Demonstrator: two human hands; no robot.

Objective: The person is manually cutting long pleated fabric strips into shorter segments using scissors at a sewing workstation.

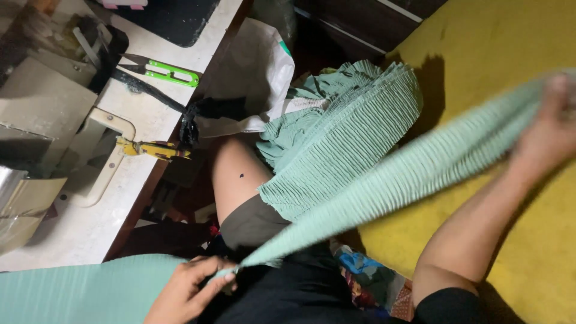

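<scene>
Right hand (555, 129) blurred, gripping pleated fabric (384, 180).

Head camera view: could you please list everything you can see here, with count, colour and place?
pleated fabric: one strip, mint green, stretched taut between both hands, with more piled over the lap
thread snips: one, green handles, on the table top
screwdriver: one, yellow handle, at the table edge
table: one, off-white, at the left
plastic bag: one, white, beside the table
yellow surface: one, at the right
scrap cloth: a bunch, blue and mixed colours, by the yellow surface
left hand: pinching the near end of the strip
right hand: blurred, gripping the far end
</scene>
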